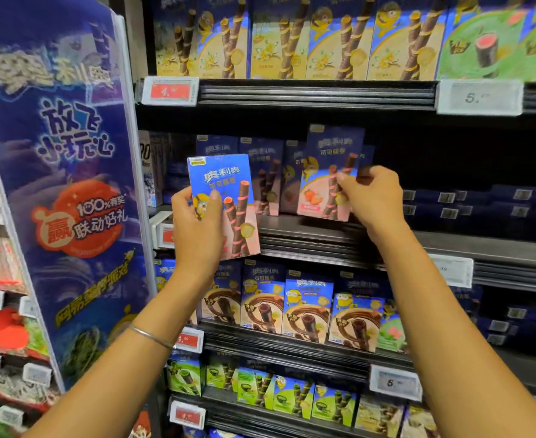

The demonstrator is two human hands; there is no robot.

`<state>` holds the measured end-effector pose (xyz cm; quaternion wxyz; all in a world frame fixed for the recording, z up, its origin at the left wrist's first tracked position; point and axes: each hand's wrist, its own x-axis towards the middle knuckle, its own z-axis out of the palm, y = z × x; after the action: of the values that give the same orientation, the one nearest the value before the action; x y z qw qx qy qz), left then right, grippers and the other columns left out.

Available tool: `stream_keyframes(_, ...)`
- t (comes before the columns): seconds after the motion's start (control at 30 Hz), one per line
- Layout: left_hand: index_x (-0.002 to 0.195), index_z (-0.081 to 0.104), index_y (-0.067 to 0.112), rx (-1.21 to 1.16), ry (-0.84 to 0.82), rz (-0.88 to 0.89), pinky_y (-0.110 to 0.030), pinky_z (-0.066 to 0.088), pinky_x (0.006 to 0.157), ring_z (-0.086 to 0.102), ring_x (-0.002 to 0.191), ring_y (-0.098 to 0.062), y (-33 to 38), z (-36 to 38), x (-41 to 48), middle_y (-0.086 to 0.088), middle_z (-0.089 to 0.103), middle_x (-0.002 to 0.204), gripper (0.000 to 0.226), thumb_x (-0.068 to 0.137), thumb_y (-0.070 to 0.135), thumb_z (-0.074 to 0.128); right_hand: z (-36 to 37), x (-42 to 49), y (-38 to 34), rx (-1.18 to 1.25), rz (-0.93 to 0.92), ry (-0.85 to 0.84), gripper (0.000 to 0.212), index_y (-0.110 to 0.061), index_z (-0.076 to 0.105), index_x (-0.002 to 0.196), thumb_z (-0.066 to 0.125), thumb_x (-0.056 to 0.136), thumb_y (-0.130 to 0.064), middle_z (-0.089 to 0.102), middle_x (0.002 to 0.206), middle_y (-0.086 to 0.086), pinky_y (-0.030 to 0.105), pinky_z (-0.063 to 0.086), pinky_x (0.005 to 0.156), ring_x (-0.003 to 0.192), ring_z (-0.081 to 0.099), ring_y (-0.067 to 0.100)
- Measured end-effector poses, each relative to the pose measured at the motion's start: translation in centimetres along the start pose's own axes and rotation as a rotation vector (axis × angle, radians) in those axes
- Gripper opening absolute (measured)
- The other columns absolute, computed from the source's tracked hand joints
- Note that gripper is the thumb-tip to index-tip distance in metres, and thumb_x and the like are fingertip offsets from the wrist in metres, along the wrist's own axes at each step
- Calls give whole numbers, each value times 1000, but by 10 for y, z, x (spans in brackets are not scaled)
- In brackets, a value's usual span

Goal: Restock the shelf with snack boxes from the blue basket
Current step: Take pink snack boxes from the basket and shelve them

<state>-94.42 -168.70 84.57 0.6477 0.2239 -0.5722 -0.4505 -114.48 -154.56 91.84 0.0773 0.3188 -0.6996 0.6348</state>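
Hands reach up to a supermarket shelf [456, 245]. The left hand [197, 226] grips a blue-and-pink wafer-roll box [228, 184] upright, just in front of it. The right hand [374, 194] pinches the side of a strawberry wafer-roll box [323, 181] standing on the shelf.

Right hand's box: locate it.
Head view, centre: the right hand pinches the strawberry box at the middle shelf, right of the left hand and its pink box.
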Motion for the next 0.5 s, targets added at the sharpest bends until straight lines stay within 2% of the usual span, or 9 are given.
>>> stream_keyframes(0.07,125,52,22,-4,-9,-4,-15,51,74,68,97,-2,2,1,0,10,65,113,20,108,28,58,4,8,8,-87,-4,23,23,-11,65,90,76,85,-31,74,103,12,48,55,91,100,69,30)
stream_keyframes(0.17,115,52,31,-28,-19,-17,-10,52,65,70,87,7,3,1,-1,12,67,109,9,109,27,57,15,14,18,-158,24,22,38,-3,62,107,76,86,-31,68,113,16,41,54,87,101,65,31)
stream_keyframes(0.23,113,51,34,-31,-22,-23,-15,54,68,71,89,5,4,0,-2,11,67,110,9,109,28,57,21,16,22,-196,33,14,38,-6,57,108,75,87,-32,65,115,16,39,51,83,101,63,32)
stream_keyframes(0.33,117,51,30,-29,-27,-25,-24,54,76,71,96,-3,4,-1,-3,7,67,114,10,109,28,57,29,20,23,-245,11,-4,35,-7,59,109,73,88,-32,66,117,16,40,53,85,103,64,34)
stream_keyframes(0.5,122,51,26,-38,-38,-70,-42,60,87,73,108,-17,6,-2,-5,0,69,121,14,109,30,57,42,21,19,-315,-29,5,19,-13,55,95,68,89,-24,67,108,14,35,47,72,86,57,26)
